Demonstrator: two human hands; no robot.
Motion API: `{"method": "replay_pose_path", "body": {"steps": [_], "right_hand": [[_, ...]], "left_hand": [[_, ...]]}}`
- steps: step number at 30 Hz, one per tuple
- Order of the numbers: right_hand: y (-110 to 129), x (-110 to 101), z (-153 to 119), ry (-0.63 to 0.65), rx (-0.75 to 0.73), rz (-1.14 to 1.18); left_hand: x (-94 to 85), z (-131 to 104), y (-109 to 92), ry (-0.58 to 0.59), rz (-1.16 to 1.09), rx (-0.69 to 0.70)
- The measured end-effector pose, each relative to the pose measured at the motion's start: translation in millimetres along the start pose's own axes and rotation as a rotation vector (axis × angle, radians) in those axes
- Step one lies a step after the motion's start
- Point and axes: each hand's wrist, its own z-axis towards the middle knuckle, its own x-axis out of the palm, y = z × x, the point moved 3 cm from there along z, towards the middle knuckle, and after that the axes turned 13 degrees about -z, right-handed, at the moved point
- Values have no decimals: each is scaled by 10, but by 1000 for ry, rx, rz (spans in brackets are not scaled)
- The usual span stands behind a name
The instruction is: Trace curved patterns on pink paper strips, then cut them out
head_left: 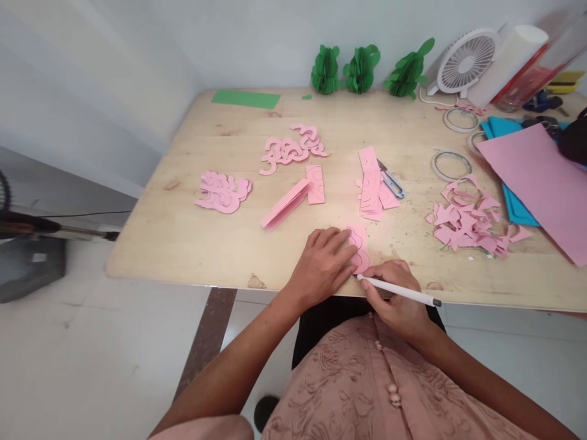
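A small pink paper strip [361,247] with curved lines drawn on it lies near the front edge of the table. My left hand [323,263] rests flat on its left side, fingers spread. In my right hand [401,299] is a white pen [403,291], its tip at the strip's lower end and its dark end pointing right. Beyond the hands lie more marked pink strips [370,183], with small blue-handled snips [392,182] beside them. A folded pink paper strip [287,203] leans against another marked piece [315,184].
Cut pink curved shapes [293,150] and a stack of scalloped pieces [223,192] lie to the left. Pink scraps [472,220], tape rolls [452,165] and pink sheets [541,183] sit right. Green paper figures [362,68] and a white fan [466,64] stand at the back.
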Motion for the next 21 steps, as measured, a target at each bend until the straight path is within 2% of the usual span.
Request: {"method": "replay_pose_path", "body": {"steps": [21], "right_hand": [[-25, -44, -20, -10, 49, -23]], "left_hand": [[5, -3, 5, -6, 8, 6]]}}
